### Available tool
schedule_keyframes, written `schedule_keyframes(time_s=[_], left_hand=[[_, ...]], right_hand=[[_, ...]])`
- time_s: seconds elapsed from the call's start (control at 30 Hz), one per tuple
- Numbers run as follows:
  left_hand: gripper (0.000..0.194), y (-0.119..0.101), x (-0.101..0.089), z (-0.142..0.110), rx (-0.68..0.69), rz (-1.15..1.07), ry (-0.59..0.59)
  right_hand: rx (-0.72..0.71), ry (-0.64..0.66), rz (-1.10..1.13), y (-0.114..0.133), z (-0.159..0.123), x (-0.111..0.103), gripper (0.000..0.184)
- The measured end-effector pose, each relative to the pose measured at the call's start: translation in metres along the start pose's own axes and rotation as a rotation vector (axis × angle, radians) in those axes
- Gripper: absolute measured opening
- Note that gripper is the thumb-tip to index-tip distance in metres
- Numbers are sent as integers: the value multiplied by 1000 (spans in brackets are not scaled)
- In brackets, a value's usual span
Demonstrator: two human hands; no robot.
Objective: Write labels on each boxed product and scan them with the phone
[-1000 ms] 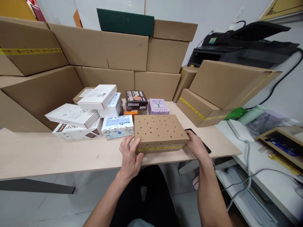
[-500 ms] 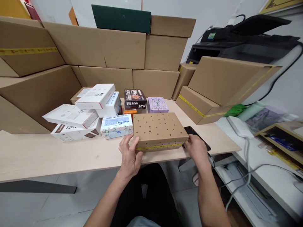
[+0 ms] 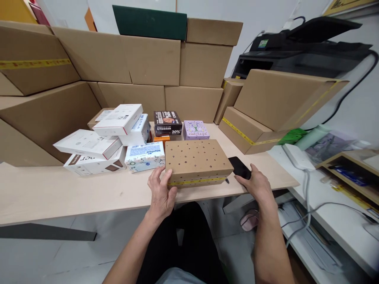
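In front of me on the table lies a closed cardboard box (image 3: 197, 157), dotted with small dark circles and banded with yellow tape along its front. My left hand (image 3: 161, 193) holds its front left corner, fingers against the side and thumb at the front. My right hand (image 3: 257, 183) grips the near end of a black phone (image 3: 239, 167), thumb on one edge and fingers at the other. The phone lies just right of the box. The dark tip of what looks like a pen (image 3: 227, 180) shows beside the box's front right corner; the rest is hidden.
Behind are a blue-white Manhua pack (image 3: 145, 156), stacked white boxes (image 3: 89, 144), a dark cookie box (image 3: 167, 123) and a purple box (image 3: 196, 130). Large cartons (image 3: 133, 59) wall off the back. A printer (image 3: 296, 55) and a cable-strewn white desk (image 3: 334, 197) stand on the right.
My right hand has moved right, away from the box's corner, and now grips the phone. The pen-like tip has come into view. My left hand remains at the box.
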State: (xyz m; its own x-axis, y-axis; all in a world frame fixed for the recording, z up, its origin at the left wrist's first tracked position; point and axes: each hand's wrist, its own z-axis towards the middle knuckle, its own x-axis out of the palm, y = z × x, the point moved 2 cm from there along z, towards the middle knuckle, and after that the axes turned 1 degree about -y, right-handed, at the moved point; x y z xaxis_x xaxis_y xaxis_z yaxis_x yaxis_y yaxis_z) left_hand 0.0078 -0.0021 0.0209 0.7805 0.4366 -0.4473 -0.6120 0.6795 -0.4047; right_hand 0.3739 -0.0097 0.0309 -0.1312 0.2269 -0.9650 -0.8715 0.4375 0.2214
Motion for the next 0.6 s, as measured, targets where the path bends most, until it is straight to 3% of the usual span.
schedule_keyframes(time_s=[0.17,0.27,0.4,0.6], left_hand=[[51,0,0,0,-5,9,7],[52,0,0,1,6,19,4],[52,0,0,0,6,23,-3],[52,-1,0,1,2,22,-6]], right_hand=[[-34,-181,73,5,-15,0,85],[-109,-410,150,7,-28,-6,79],[-264,-706,230,17,-49,-30,65],[-411,-828,238,44,-78,-58,54]])
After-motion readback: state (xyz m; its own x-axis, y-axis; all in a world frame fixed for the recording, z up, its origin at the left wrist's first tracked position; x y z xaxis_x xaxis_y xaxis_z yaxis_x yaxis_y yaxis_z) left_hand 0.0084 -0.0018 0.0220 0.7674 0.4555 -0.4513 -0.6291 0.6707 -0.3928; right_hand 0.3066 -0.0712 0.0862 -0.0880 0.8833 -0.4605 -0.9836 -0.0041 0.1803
